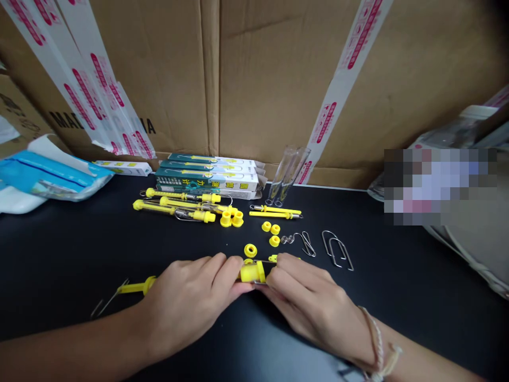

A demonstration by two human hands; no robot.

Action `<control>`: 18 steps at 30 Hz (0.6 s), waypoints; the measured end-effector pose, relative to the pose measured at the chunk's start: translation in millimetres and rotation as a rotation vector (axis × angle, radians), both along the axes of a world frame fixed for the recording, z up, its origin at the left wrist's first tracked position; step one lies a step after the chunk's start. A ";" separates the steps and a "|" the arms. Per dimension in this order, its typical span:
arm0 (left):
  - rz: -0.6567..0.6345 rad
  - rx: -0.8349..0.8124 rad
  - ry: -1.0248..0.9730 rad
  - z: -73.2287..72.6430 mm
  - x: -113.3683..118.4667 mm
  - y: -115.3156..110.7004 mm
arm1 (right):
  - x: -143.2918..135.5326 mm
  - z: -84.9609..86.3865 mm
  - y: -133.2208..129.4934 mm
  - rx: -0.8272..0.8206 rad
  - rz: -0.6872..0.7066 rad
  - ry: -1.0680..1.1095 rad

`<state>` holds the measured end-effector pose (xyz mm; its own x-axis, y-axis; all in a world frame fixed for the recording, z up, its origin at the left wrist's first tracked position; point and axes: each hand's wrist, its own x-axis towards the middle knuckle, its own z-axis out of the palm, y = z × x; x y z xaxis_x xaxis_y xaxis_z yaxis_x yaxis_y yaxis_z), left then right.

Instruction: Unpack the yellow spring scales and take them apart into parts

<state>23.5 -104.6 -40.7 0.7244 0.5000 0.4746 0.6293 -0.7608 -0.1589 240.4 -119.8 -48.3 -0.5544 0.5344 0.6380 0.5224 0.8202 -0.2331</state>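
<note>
My left hand (pixel 191 297) is wrapped around a tubular spring scale, held level above the black table. The scale's yellow end cap (pixel 252 272) shows between my hands. From the other side of my left hand its yellow rod (pixel 133 288) sticks out, with a thin wire hook (pixel 104 303) at the tip. My right hand (pixel 314 302) is closed at the capped end, pinching the wire hanger (pixel 260 283) beside the cap. My fingers hide most of the tube. Just beyond my hands lie a yellow ring (pixel 250 250) and small yellow caps (pixel 274 241).
Several assembled spring scales (pixel 175 209) lie before stacked boxes (pixel 210 178). Two clear tubes (pixel 283 178) stand upright. Yellow rods with springs (pixel 275 212), a loose spring (pixel 288 240) and bent wire hooks (pixel 337 250) lie to the right. A blue packet (pixel 55 170) is at left; cardboard (pixel 258 79) stands behind.
</note>
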 end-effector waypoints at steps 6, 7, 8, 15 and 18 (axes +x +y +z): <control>-0.021 0.010 0.016 0.9 0.0 1.4 | -2.3 -0.5 0.6 -0.037 0.009 0.065; -0.021 0.017 0.019 1.3 0.1 1.5 | -2.7 -1.0 0.2 -0.030 0.005 0.066; -0.023 0.025 0.020 1.6 0.4 1.5 | -2.9 -1.5 -0.1 -0.017 0.004 0.067; -0.016 0.038 0.033 3.6 1.4 -1.5 | -1.1 -0.3 -2.1 0.080 -0.017 0.035; -0.016 0.052 0.041 4.0 1.5 -2.1 | -1.6 1.3 -1.5 0.129 -0.019 0.018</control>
<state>25.0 -106.7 -36.8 0.7512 0.4638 0.4696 0.6095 -0.7605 -0.2239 238.8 -121.3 -47.0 -0.5331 0.4577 0.7116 0.5349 0.8340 -0.1357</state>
